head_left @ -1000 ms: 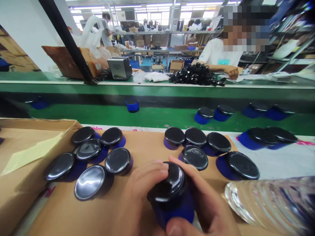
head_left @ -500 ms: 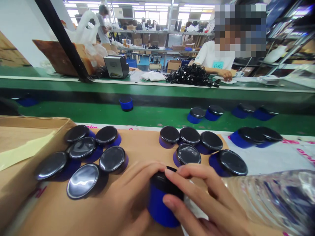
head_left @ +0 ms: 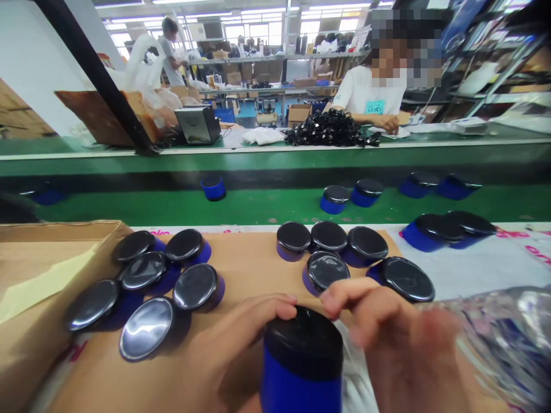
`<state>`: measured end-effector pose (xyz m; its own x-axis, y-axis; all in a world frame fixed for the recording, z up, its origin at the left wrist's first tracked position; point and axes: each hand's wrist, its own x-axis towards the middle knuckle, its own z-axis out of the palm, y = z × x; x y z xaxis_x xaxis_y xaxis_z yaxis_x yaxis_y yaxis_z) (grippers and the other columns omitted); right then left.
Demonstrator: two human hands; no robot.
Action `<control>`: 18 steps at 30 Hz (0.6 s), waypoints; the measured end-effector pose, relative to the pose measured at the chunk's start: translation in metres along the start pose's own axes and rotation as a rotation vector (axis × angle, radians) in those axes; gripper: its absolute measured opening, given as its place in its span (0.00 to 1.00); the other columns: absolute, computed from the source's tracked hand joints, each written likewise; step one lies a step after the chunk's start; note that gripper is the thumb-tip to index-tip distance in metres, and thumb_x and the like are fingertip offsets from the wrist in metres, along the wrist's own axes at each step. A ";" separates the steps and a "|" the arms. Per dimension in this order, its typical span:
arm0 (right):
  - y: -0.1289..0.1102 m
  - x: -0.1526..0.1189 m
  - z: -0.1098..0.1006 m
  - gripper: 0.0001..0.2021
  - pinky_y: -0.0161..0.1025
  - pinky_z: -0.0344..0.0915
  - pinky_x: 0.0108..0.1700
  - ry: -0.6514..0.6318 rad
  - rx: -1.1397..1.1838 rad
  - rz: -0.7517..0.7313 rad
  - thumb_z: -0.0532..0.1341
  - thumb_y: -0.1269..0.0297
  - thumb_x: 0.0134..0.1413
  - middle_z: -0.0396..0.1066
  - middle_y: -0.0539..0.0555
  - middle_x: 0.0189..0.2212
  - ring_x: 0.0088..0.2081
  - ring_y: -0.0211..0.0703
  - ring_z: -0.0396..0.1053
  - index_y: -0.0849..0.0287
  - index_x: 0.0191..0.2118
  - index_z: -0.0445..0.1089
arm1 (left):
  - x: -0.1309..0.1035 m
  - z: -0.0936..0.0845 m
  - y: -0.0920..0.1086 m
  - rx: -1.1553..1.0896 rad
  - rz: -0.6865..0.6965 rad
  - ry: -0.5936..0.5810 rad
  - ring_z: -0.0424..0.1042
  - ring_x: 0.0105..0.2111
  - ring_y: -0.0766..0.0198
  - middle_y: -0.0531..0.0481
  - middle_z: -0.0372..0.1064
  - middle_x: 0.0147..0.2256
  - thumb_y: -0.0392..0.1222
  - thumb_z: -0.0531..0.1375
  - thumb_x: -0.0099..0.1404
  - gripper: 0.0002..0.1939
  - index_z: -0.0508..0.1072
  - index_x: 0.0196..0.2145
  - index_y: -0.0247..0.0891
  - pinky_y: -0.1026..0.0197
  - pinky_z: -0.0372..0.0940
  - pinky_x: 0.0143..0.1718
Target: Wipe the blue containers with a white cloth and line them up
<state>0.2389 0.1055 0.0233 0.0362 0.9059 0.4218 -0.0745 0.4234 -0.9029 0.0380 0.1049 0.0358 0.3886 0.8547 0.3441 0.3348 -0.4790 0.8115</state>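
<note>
A blue cylinder with a black top (head_left: 303,350) stands close in front of me at the bottom of the head view; its kind I cannot make out. My left hand (head_left: 241,338) is closed around its left side, with the fingertips on the rim of the black top. Just to the right of it is my right hand (head_left: 396,338), lifted off, its bent fingers apart and partly blurred, with nothing in it. Similar blue-and-black pieces stand in a left group (head_left: 196,287) and a right group (head_left: 329,269) on the cardboard (head_left: 245,264).
An open carton (head_left: 103,241) stands at the left. Clear plastic (head_left: 503,332) lies at the right. More pieces (head_left: 334,199) sit on the green belt (head_left: 267,206). Beyond it are a heap of black cables (head_left: 331,129), a grey box (head_left: 197,123) and a seated person (head_left: 370,92).
My right hand has come off the cylinder and moved right, its fingers spreading. The cylinder, still in my left hand, now appears larger and its black top shows more.
</note>
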 end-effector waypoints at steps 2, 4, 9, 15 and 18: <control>0.000 -0.003 0.004 0.18 0.30 0.73 0.48 -0.097 -0.177 -0.052 0.58 0.41 0.61 0.73 0.49 0.44 0.47 0.39 0.74 0.48 0.44 0.72 | -0.001 -0.002 -0.002 0.127 0.045 -0.013 0.79 0.47 0.56 0.57 0.76 0.53 0.34 0.66 0.58 0.32 0.68 0.57 0.57 0.59 0.74 0.53; -0.001 -0.005 0.009 0.16 0.24 0.68 0.53 -0.142 -0.373 -0.136 0.69 0.52 0.55 0.72 0.46 0.47 0.49 0.34 0.73 0.47 0.47 0.70 | -0.005 -0.005 -0.006 0.288 0.059 -0.019 0.79 0.49 0.53 0.56 0.75 0.54 0.34 0.62 0.59 0.32 0.67 0.59 0.57 0.56 0.75 0.52; -0.007 -0.001 0.010 0.07 0.18 0.65 0.55 -0.174 -0.348 -0.126 0.66 0.66 0.60 0.76 0.41 0.46 0.50 0.26 0.74 0.49 0.44 0.74 | -0.014 -0.008 -0.013 0.404 0.038 -0.009 0.77 0.52 0.46 0.57 0.73 0.57 0.35 0.60 0.58 0.35 0.66 0.62 0.59 0.48 0.75 0.51; -0.005 0.002 0.010 0.10 0.24 0.70 0.53 -0.105 -0.054 0.096 0.57 0.64 0.69 0.79 0.40 0.43 0.48 0.29 0.76 0.44 0.42 0.75 | -0.003 -0.012 -0.005 0.263 0.037 -0.056 0.75 0.55 0.62 0.62 0.71 0.58 0.32 0.57 0.62 0.34 0.61 0.61 0.61 0.63 0.69 0.58; 0.000 -0.010 0.002 0.14 0.29 0.73 0.52 0.107 -0.122 -0.052 0.53 0.57 0.71 0.79 0.42 0.38 0.46 0.33 0.77 0.46 0.36 0.75 | 0.001 -0.014 -0.006 0.177 -0.006 -0.119 0.75 0.53 0.67 0.64 0.71 0.57 0.35 0.61 0.63 0.34 0.58 0.60 0.63 0.69 0.68 0.56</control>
<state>0.2364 0.0967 0.0194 0.1429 0.8750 0.4625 0.0519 0.4600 -0.8864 0.0242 0.1119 0.0381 0.4809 0.8333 0.2727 0.4795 -0.5103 0.7139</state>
